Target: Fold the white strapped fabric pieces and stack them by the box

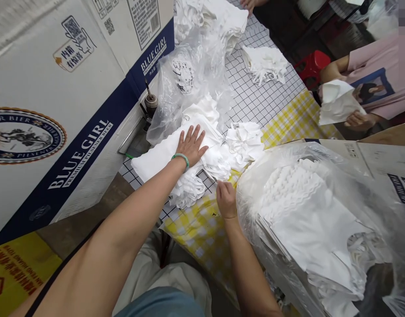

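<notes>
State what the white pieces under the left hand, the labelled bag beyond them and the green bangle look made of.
White pieces: soft matt fabric, judging by folds and frilled edges; fibre unclear.
Labelled bag: thin, glossy clear plastic, since it crinkles and shines.
Green bangle: perhaps stone or plastic, given its smooth, stiff-looking ring.

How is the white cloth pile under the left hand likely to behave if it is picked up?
The white cloth pile would probably bend and droop, as its edge ends in loose, curling strips. It might shift apart too, since it looks like separate layers. Lying flat, it should hardly roll.
</notes>
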Action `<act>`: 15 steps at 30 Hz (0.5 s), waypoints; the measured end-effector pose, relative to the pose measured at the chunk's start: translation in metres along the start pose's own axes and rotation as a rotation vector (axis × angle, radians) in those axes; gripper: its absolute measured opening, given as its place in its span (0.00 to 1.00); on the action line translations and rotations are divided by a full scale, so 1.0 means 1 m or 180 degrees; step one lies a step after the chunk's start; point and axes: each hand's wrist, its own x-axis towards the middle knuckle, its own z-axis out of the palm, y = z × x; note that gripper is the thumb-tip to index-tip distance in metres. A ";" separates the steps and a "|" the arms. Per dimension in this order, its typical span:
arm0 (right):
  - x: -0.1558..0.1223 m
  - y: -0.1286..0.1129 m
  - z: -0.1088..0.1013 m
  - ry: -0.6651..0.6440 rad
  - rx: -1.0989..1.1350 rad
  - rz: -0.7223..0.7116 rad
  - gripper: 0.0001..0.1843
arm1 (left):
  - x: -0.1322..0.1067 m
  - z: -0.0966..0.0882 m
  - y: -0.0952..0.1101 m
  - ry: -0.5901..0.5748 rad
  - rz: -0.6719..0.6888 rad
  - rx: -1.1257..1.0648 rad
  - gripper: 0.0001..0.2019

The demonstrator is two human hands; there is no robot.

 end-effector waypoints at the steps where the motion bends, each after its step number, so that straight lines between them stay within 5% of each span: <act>1: 0.006 0.006 0.001 0.0238 -0.0077 0.0136 0.12 | 0.000 0.000 0.000 -0.0012 -0.0009 0.0022 0.34; 6: 0.027 0.027 0.006 0.1068 -0.0033 0.0382 0.16 | 0.001 0.001 0.001 0.0008 -0.0048 0.0095 0.34; 15: -0.002 -0.017 0.005 0.0039 0.0550 -0.0500 0.11 | 0.002 0.005 0.000 0.0096 -0.0016 0.0094 0.33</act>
